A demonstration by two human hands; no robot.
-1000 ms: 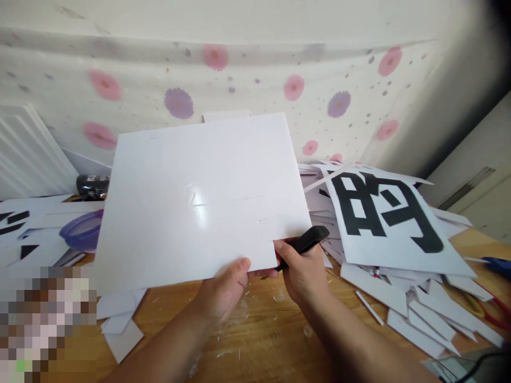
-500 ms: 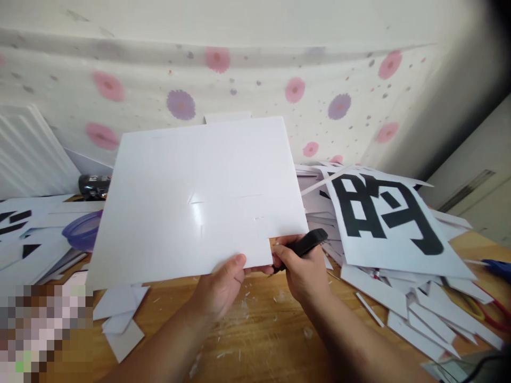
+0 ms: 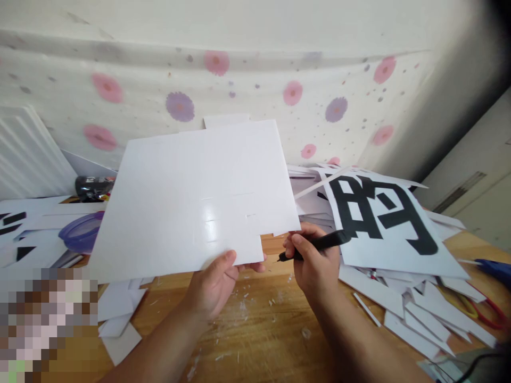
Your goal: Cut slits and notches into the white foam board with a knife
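A large white board [image 3: 171, 202] with thin slits in its face is held up, tilted, above the wooden table. My left hand [image 3: 217, 276] grips its lower edge, thumb on the face and fingers underneath. A corner notch opens at the board's lower right, beside my left fingertips. My right hand [image 3: 315, 260] is wrapped round a black craft knife [image 3: 329, 241], whose thin tip points left, just below the notch and apart from the board. The right hand's upper fingers are close to the board's lower right corner; whether they touch it I cannot tell.
On the right, a sheet with a black printed character [image 3: 383, 213] lies over white offcuts [image 3: 429, 319], near red-and-yellow handles [image 3: 489, 314] and a blue-handled tool [image 3: 491, 270]. A purple bowl [image 3: 80, 234] and dark can [image 3: 93, 187] stand left. Scraps litter the wooden table [image 3: 255, 340].
My right hand has drawn the knife right, away from the notch, and its tip now shows clear of the board. The board and left hand have shifted slightly left.
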